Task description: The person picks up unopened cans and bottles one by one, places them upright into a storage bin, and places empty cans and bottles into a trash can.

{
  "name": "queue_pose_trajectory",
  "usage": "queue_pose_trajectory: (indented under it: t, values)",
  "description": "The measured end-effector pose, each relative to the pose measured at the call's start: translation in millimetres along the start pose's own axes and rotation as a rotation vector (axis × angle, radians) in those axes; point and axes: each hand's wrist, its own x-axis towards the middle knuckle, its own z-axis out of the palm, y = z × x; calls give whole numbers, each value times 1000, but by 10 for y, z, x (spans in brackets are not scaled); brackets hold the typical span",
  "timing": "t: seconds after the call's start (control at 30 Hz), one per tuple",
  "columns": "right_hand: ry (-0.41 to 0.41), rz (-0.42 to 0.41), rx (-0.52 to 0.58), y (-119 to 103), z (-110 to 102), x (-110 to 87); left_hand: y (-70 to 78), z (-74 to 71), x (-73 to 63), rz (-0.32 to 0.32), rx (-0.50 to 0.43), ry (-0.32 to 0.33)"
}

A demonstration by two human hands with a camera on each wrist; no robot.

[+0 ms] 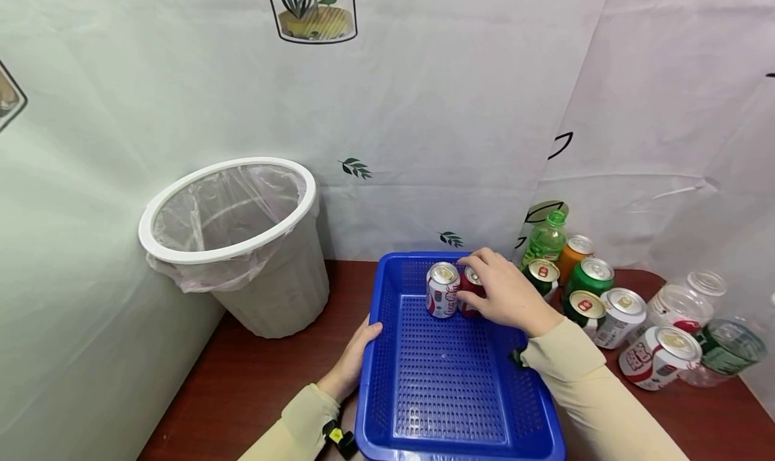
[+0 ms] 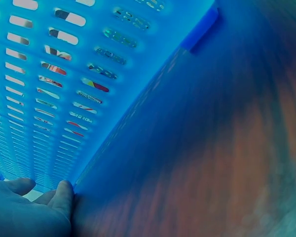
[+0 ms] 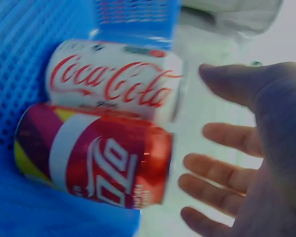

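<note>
A blue perforated plastic basket (image 1: 451, 387) sits on the table in front of me. My left hand (image 1: 352, 355) grips its left side, thumb over the rim; the left wrist view shows the fingers against the wall (image 2: 64, 94). At the basket's far end stand a white Coca-Cola can (image 1: 442, 298) and, to its right, a dark red can (image 1: 471, 304). My right hand (image 1: 505, 291) hovers above the red can, partly covering it in the head view. In the right wrist view its fingers are spread and apart from both cans.
A grey bin (image 1: 281, 293) with a plastic liner stands at the left. On the right of the table (image 1: 290, 353) are a green bottle (image 1: 545, 240), an orange can (image 1: 573, 258), several other cans and clear plastic containers (image 1: 681, 305). A patterned cloth hangs behind.
</note>
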Motion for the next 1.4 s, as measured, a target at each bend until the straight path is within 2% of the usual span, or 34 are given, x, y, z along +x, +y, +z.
queue_pose_trajectory:
  t: [0.23,0.6,0.97,1.4]
  values:
    - [32,26,37,107,-205,-216,3,5,-5,0,-2,8]
    - [81,76,-7,315,-443,-590,16,2,-14,-7,7,11]
    - [190,68,-52,508,-410,-835,8,-6,3,-4,7,1]
    - [187,160,-106,685,-399,-1053,7,-4,9,12,15,-5]
